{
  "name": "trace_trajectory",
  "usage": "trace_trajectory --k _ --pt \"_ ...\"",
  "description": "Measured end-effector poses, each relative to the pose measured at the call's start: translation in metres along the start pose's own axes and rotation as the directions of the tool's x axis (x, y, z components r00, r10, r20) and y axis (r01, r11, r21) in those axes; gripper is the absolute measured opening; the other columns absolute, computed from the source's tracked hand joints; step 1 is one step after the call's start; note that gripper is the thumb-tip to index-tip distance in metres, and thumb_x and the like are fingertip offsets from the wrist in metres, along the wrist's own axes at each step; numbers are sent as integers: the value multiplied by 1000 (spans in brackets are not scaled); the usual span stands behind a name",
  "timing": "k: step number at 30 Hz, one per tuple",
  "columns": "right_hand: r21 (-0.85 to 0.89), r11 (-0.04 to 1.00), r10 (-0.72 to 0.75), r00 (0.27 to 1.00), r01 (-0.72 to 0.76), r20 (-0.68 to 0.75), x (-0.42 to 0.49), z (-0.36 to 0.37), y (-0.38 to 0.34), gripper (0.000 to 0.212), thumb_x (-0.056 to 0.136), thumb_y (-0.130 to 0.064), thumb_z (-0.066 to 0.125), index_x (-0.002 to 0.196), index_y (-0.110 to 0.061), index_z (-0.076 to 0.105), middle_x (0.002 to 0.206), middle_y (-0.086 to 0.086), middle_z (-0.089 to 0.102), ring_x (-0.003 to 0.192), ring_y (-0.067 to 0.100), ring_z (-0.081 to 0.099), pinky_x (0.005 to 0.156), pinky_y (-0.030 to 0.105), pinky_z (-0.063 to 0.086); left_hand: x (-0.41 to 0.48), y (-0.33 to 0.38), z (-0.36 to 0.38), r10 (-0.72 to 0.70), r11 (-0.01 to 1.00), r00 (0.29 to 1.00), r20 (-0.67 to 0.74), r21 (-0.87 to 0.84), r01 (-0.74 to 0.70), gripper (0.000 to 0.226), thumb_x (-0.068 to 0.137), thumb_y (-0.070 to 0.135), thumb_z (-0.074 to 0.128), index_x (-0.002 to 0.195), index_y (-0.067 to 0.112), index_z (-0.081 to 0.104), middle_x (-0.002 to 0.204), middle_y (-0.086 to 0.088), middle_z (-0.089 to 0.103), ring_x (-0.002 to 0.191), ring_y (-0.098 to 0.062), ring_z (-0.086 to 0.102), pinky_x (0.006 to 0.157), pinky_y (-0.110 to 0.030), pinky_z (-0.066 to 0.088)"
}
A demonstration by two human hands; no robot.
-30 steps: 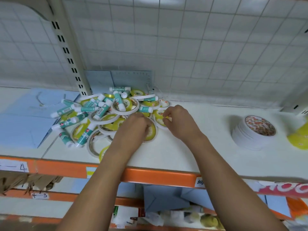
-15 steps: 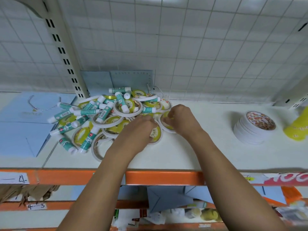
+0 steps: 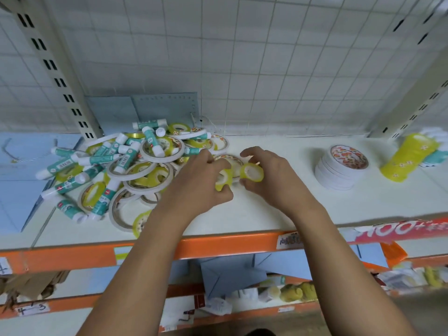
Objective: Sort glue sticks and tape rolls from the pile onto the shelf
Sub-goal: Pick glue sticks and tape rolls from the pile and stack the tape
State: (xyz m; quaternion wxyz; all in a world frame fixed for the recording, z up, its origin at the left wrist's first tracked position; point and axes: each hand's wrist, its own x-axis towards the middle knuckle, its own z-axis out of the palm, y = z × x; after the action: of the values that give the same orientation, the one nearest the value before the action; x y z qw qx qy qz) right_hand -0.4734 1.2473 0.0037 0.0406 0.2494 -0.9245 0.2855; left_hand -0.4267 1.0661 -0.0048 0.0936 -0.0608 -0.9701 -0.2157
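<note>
Two small yellow tape rolls are held just above the shelf [image 3: 266, 214], close together between the hands. The left hand [image 3: 201, 183] has its fingers and thumb curled round the left roll [image 3: 220, 184], pinching it by its rim. The right hand [image 3: 271, 175] grips the right roll [image 3: 252, 171] between thumb and fingertips, its pale core facing the camera. The two rolls sit nearly side by side; whether they touch cannot be told. Just left of the left hand lies the pile [image 3: 135, 166], with green-and-white glue sticks [image 3: 153, 141] jumbled across flat tape rings [image 3: 143, 175] in white and yellow, and part of it reaches under the left forearm. Well to the right of the right hand stands a neat stack [image 3: 339, 170] of white rolls, and beyond it a yellow pack [image 3: 407, 158] lies on its side. Blue sheets [image 3: 19, 175] lie left of the pile. An orange beam [image 3: 218, 246] edges the shelf below both wrists, and a wire grid [image 3: 266, 69] backs it beyond the hands.
</note>
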Motion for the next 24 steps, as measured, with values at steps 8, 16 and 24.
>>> trace_trajectory --k 8,16,24 --pt "-119 987 117 992 -110 51 -45 -46 58 41 78 -24 76 118 -24 66 111 4 59 102 22 58 89 32 45 20 73 38 145 989 979 147 -46 -139 44 76 40 62 119 33 54 106 5 43 100 -16 48 79 -37 50" --pt "-160 960 236 971 -228 32 -96 -117 150 42 75 -24 79 116 -24 67 108 5 60 101 23 59 87 31 44 51 179 87 220 975 958 182 -83 -208 42 73 47 58 114 34 55 102 5 47 94 -18 53 80 -40 50" --pt "-163 959 242 970 -233 38 -114 -180 256 43 77 -26 78 118 -26 65 114 2 60 105 21 59 90 31 45 81 281 145 201 978 960 195 -90 -186 47 77 50 59 120 33 54 106 6 46 96 -16 54 80 -37 49"
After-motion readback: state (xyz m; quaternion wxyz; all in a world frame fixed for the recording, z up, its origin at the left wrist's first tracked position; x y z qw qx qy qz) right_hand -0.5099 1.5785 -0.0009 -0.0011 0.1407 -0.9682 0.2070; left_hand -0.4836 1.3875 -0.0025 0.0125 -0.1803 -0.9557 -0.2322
